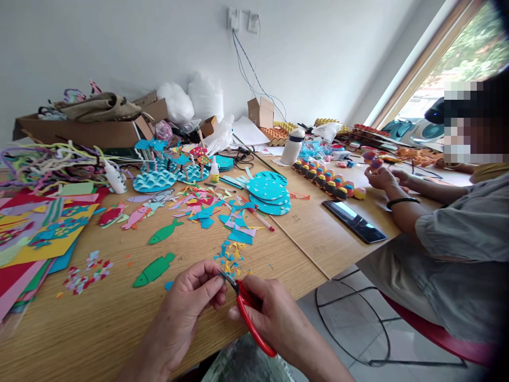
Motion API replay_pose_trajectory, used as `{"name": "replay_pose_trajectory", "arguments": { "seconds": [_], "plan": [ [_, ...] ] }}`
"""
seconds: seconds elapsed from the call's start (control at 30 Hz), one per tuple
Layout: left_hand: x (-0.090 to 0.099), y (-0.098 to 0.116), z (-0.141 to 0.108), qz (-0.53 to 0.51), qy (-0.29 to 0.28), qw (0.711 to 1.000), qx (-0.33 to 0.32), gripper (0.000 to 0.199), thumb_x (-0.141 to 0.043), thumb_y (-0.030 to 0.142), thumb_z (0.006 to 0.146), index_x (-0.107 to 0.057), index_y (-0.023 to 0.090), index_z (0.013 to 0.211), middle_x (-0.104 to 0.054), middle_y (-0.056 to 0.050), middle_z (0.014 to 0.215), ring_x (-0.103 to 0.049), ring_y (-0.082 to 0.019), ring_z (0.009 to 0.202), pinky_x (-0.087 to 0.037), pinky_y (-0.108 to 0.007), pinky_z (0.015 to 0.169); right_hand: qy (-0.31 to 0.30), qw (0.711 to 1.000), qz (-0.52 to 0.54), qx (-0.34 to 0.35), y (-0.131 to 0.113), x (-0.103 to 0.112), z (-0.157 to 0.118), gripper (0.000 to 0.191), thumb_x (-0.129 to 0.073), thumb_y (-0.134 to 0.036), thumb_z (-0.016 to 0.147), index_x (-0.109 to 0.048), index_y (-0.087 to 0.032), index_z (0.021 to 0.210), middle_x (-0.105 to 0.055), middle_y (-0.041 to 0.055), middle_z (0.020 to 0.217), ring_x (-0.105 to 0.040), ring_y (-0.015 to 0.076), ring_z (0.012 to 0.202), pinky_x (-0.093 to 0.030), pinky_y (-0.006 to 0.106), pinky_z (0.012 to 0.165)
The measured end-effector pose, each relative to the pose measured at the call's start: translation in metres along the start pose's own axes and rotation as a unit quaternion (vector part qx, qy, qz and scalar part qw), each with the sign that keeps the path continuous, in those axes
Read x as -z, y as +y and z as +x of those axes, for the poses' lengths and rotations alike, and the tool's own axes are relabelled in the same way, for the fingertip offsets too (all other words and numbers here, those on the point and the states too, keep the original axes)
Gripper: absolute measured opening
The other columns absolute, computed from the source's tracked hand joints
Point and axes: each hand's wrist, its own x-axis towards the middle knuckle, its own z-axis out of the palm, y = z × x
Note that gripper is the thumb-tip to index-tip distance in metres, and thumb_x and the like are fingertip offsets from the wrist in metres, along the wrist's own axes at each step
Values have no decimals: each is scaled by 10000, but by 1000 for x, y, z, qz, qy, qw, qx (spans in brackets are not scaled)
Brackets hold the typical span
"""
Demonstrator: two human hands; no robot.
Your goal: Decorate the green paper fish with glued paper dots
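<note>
My right hand (270, 305) is closed around the red handles of a pair of scissors (254, 330). Their blades point up and left, reaching the fingertips of my left hand (201, 289). Thumb and fingers of that hand are pinched together; whatever lies between them is too small or hidden to make out. Beyond my hands are small blue and yellow paper scraps (230, 254). Left of them lie two green paper fish, a lower one (154, 269) and an upper one (165, 232). A little heap of coloured paper bits (88, 273) sits farther left.
Stacked coloured paper (24, 276) covers the table's left end. Blue paper discs (268, 191), a thin wooden stick (300, 246), a phone (353, 220) and a white bottle (292, 147) stand or lie beyond. A co-worker sits at right, hands (384, 175) around a small coloured piece.
</note>
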Motion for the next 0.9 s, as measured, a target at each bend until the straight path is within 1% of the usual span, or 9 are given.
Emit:
{"name": "replay_pose_trajectory", "arguments": {
  "seconds": [0.13,0.33,0.67,0.9],
  "plan": [
    [1,0,0,7,-3,1000,2,105,-658,251,670,-603,162,660,-557,20,576,-466,-94,544,-389,-198,531,-7,1000,8,3,3,0,0,307,-555,-411,740,-420,-175,597,-349,-72,520,-285,63,488,-212,187,440],
    [2,1,1,13,5,1000,1,101,-659,245,662,-604,160,666,-561,17,580,-471,-97,548,-394,-200,532,-9,1000,8,1,7,-1,-1,354,-557,-438,737,-370,-180,581,-321,-75,512,-265,63,487,-203,186,432],
    [0,4,0,18,25,1000,2,120,-667,247,637,-581,163,640,-545,32,552,-455,-89,527,-385,-196,514,-15,1000,-3,-12,5,2,-1,396,-560,-477,728,-354,-181,562,-306,-77,493,-242,61,469,-188,188,416],
    [3,1,1,16,36,999,-3,139,-678,264,619,-589,164,655,-529,37,541,-445,-84,518,-371,-189,501,-10,1000,-4,-9,5,2,-1,411,-570,-474,719,-343,-180,543,-294,-76,488,-238,60,465,-188,187,418]
  ]
}}
